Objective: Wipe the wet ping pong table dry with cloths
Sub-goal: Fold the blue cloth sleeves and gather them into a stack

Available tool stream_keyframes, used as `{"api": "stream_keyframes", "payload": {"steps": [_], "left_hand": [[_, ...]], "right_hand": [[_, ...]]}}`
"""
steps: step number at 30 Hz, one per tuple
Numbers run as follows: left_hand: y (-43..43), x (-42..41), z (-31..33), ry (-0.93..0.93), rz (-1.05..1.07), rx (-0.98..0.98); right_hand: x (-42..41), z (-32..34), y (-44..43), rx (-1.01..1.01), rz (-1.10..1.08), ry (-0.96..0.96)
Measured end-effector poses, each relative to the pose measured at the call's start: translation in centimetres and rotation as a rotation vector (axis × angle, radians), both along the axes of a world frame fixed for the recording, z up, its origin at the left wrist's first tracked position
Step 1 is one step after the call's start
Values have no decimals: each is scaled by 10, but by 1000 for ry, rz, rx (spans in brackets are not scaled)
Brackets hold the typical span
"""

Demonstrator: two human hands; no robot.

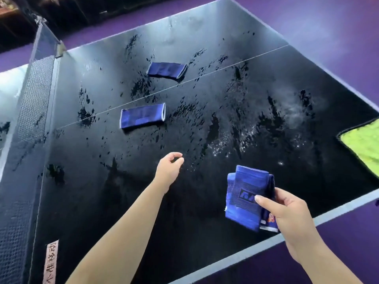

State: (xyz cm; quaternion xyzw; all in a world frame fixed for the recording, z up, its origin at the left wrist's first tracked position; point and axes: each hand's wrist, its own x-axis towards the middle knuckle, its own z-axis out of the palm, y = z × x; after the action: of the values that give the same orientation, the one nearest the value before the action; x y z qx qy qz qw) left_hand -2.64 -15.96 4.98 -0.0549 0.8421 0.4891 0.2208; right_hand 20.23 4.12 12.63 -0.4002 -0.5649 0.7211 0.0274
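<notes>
The black ping pong table (123,201) is spotted with water drops and streaks across its middle. My right hand (287,210) grips a folded blue cloth (246,197) just above the near right part of the table. My left hand (170,169) reaches out over the wet surface with loosely curled fingers, holding nothing. Two more folded blue cloths lie on the table: one (142,118) beside the white centre line, the other (167,70) farther away. A green cloth (365,144) lies at the right edge.
The net (30,111) stands along the left side, with a pink label (50,261) on the table near it. Purple floor (338,27) surrounds the table. The table's white border (266,242) runs near my right hand.
</notes>
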Motion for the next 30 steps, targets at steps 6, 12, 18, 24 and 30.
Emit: {"api": "stream_keyframes", "payload": {"steps": [6,12,18,24,30], "left_hand": [[17,-123,-48,45,-192,-514],[21,-188,-66,35,-288,-679],[20,-220,-77,130,-351,-814],[19,-222,-72,304,-256,-696],[5,-190,-29,543,23,-326]], "right_hand": [[-47,-18,34,5,-67,-66],[-84,-34,50,53,-70,-85],[-109,-49,62,43,-94,-112],[-131,-58,57,7,-106,-143],[-150,-48,56,28,-29,-101]]}}
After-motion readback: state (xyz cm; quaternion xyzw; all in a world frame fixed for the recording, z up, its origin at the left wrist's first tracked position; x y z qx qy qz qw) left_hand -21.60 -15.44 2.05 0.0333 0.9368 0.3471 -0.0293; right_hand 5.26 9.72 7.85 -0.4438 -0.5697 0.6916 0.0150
